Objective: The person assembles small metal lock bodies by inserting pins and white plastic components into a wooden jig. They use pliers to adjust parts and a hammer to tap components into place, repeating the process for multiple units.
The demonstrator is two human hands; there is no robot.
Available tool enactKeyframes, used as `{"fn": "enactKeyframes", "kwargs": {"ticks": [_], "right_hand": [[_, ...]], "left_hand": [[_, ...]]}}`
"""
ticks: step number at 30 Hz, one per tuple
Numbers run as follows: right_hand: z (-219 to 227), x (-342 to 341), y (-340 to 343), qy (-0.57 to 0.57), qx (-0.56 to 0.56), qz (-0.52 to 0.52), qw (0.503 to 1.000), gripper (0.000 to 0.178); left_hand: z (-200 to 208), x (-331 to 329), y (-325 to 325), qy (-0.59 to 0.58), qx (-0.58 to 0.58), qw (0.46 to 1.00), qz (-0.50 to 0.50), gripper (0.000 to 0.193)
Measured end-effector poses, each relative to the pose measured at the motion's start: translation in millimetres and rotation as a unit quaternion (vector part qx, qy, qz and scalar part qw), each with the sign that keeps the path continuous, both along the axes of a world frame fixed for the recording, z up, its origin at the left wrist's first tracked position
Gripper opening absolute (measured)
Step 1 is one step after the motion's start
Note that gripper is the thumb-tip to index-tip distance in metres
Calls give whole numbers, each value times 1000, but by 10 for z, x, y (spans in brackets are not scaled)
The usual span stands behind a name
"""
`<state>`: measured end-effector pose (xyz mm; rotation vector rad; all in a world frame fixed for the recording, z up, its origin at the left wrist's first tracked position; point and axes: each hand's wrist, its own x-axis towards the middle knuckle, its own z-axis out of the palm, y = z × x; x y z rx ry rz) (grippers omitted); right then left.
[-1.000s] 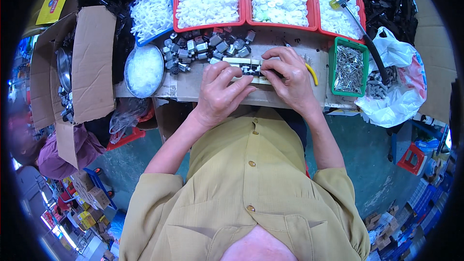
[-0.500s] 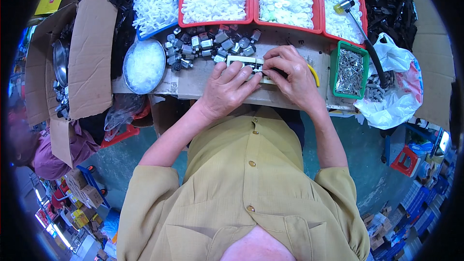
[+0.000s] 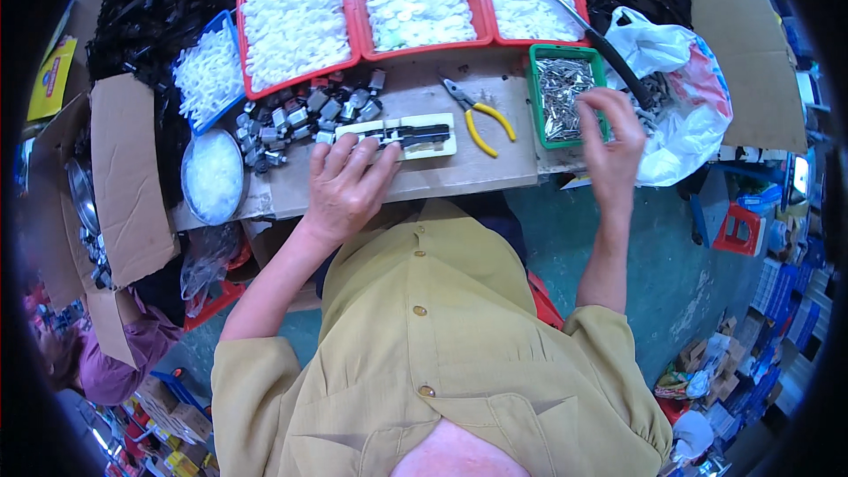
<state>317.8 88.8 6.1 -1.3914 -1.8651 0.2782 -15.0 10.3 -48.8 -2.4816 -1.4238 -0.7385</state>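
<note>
The left hand [image 3: 346, 187] rests fingers spread on the pale jig [image 3: 408, 136] — its black part [image 3: 415, 133] lies lengthwise, left to right, just beyond the fingertips. The right hand [image 3: 609, 137], well apart, dips pinched fingers into the green tray [image 3: 533, 95] of metal pins [image 3: 558, 97] — grip contents unclear.

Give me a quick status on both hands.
Left hand flat on the black part in the cream jig. Right hand reaching into the green tray of metal pieces. Pliers lie between.
</note>
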Motion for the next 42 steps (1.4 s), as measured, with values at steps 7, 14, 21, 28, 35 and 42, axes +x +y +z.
{"fn": "enactKeyframes", "kwargs": {"ticks": [7, 14, 21, 28, 35, 42], "right_hand": [[-156, 762, -68, -281, -99, -147, 943, 15], [-488, 1189, 121, -221, -119, -94, 963, 18], [-576, 1357, 240, 129, -231, -53, 963, 22], [-488, 1309, 120, 204, -244, -57, 946, 19], [-549, 1483, 43, 218, -274, -22, 936, 18], [-470, 1370, 64, 193, -248, -15, 949, 15]], "left_hand": [[96, -30, 1, -29, -36, 999, 3, 33], [267, -320, 20, -80, -21, 995, 54, 30], [501, -1089, 427, -75, 45, 975, 206, 21], [475, -1834, 1019, 34, 75, 948, 307, 15], [510, -1983, 1183, 37, -6, 948, 316, 17], [468, -1985, 1203, 26, 9, 954, 299, 22]]}}
